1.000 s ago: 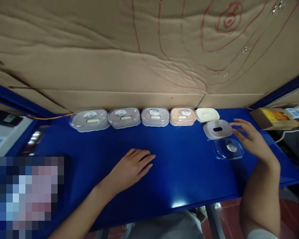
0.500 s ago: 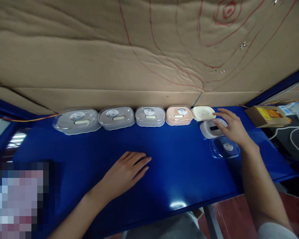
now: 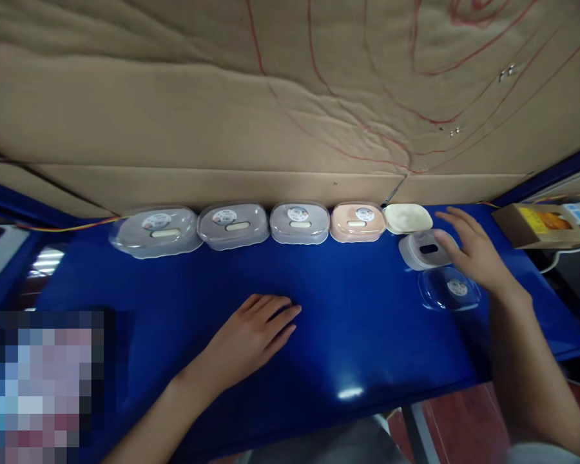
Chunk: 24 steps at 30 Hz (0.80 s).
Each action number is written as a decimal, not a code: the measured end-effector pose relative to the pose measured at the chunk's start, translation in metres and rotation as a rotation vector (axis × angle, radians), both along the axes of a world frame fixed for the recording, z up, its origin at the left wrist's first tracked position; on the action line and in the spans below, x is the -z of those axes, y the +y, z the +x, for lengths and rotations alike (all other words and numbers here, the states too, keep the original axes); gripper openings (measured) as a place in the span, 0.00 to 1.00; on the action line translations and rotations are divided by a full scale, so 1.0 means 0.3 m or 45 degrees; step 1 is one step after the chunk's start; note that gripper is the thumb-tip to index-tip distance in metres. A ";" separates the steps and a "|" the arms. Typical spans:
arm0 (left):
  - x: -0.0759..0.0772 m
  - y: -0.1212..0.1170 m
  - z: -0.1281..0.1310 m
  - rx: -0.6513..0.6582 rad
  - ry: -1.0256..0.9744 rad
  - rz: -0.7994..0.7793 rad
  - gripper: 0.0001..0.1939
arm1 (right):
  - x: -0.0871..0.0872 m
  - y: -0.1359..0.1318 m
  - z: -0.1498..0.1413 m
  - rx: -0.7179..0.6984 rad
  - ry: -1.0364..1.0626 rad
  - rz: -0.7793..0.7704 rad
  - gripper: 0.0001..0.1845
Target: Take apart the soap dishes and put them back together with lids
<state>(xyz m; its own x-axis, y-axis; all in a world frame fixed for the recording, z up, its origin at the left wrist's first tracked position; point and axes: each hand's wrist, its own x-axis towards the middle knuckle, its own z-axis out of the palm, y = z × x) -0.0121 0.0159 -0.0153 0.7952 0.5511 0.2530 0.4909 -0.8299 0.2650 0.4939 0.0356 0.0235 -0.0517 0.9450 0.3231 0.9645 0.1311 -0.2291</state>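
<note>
The right grip (image 3: 443, 222), spread and empty, is by the pale slotted box (image 3: 414, 252) at right, which stands uncovered, a clear lid (image 3: 442, 291) nearer, a cream dish (image 3: 408, 218) farther. The left grip (image 3: 261, 332), loosely spread, holds nothing over the desk (image 3: 352, 322). Left of the dish, four boxes (image 3: 297, 236) stand lidded.

Cardboard wall (image 3: 174, 116), blue table (image 3: 352, 322), red floor (image 3: 464, 415)

The right hand (image 3: 476, 254) hides part of the white box (image 3: 414, 255). Left of that box, blurry squares (image 3: 48, 386) cover something.
</note>
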 end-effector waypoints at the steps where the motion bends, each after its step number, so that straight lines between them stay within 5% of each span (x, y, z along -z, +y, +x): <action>1: -0.001 0.000 0.001 0.002 -0.002 0.010 0.16 | -0.004 -0.068 0.001 0.062 0.011 0.032 0.28; 5: -0.005 -0.003 0.007 0.017 -0.012 0.064 0.18 | 0.046 -0.333 -0.003 0.310 0.131 0.144 0.26; 9: -0.005 -0.006 0.012 0.026 -0.007 0.063 0.18 | 0.132 -0.486 -0.049 0.393 0.235 0.047 0.29; 14: 0.001 -0.004 0.011 0.015 0.003 0.042 0.17 | 0.179 -0.513 -0.182 0.271 0.211 0.046 0.27; 20: -0.003 -0.010 0.017 0.002 -0.004 0.003 0.18 | 0.169 -0.483 -0.396 0.029 0.115 0.012 0.32; 24: -0.020 -0.024 0.025 0.006 -0.009 -0.071 0.29 | 0.151 -0.469 -0.562 -0.126 0.076 -0.061 0.35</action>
<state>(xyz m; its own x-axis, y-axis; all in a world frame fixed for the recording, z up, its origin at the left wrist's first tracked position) -0.0045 0.0087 -0.0094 0.7962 0.5606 0.2276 0.4848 -0.8162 0.3144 0.3253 -0.1051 -0.0217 -0.1274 0.9507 0.2826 0.9320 0.2122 -0.2939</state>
